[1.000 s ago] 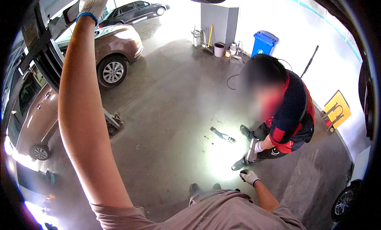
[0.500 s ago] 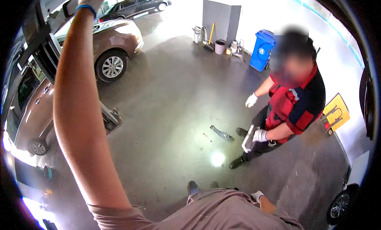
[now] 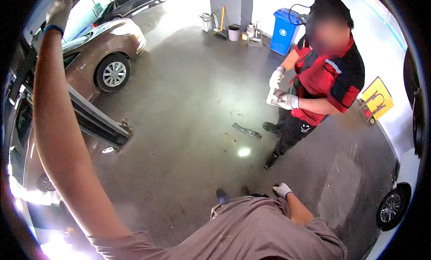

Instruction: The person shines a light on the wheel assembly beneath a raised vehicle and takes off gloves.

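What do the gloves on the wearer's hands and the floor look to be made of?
The right hand wears a white glove with a blue cuff, matte, seemingly knit fabric. The left hand, raised overhead, seems gloved alike, though blurred. The floor looks like smooth sealed concrete: grey, semi-glossy, mirroring a bright light spot.

L arm up, R arm down.
Left hand [image 3: 60, 8], gloved w/ blue cuff, raised high overhead, arm straight; grip unclear at frame edge. Right hand [image 3: 282, 190], white glove, hangs low by hip, fingers loosely curled.
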Tool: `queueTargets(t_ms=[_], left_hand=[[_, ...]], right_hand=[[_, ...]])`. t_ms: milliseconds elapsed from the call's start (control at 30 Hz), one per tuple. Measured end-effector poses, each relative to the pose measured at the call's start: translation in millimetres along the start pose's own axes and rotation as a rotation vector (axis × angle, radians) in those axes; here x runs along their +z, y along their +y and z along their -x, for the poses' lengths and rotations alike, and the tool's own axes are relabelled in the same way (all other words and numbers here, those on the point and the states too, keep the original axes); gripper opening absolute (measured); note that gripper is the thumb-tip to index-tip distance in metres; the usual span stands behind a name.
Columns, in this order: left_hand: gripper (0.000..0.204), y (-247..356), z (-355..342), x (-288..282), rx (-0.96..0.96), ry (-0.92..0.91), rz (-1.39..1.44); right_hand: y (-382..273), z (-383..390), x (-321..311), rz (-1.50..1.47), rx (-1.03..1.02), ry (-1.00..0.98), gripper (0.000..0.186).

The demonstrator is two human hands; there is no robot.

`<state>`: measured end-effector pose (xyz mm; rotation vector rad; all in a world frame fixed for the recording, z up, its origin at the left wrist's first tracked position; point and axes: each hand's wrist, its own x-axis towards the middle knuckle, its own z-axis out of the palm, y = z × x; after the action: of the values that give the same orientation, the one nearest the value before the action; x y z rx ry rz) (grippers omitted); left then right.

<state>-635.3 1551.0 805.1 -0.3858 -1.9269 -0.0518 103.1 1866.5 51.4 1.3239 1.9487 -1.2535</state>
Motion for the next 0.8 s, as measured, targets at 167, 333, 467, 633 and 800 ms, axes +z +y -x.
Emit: queueTargets(t_ms=[167,333,467,633,800], left_hand=[[0.059,-3.4,20.8,-14.9,-0.037,0.011,0.098],[0.059,0.0,29.8,-22.4,-0.077,0.007,0.199],[0.059,4.3,38.8,-21.7,-0.135,-0.023,0.342],[0.051,-48.1,36.3,-4.8,0.061,0.151,0.134],[0.056,86.8,159.6,-43.1,-0.321,0.047,0.895]], right_hand=[[66.7,-31.8,26.3,0.229,-0.059,0.043,0.04],[98.6,-38.9,29.9,0.33,0.144,0.029,0.036],[121.4,-48.9,35.6,0.513,-0.119,-0.061,0.038],[91.2,-79.2,42.0,0.181,-0.009,-0.04,0.03],[-20.9,3.4,17.5,-0.155,-0.121,0.112,0.031]])
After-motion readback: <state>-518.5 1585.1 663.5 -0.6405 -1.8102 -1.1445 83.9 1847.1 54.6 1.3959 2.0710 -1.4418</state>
